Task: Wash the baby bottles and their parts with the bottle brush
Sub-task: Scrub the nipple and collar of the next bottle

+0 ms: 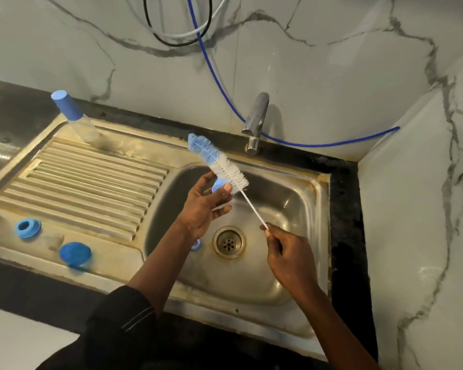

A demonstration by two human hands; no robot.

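Two bare hands, forearms bare. Left hand [202, 206]: short nails, pale thumbnail showing. Left arm: black sleeve [123, 324] gathered just below elbow, matte fabric, loose folds; thin pale parallel lines across cuff, short second pair beside them. Right hand [286, 252]: bare, forearm bare as far as seen.

This is a kitchen washing-up corner, most likely in a home. A stainless steel sink [292, 265] with a ribbed drainboard [91, 177] is set into a dark worktop [344, 236]. A chrome tap [257, 121] stands at the back edge. The walls [332, 62] are marble-patterned tile, with a blue hose [217, 81] and loose cables [171, 40] hanging against them. A capped baby bottle [75, 118] and blue bottle parts [75, 254] on the drainboard suggest a household.
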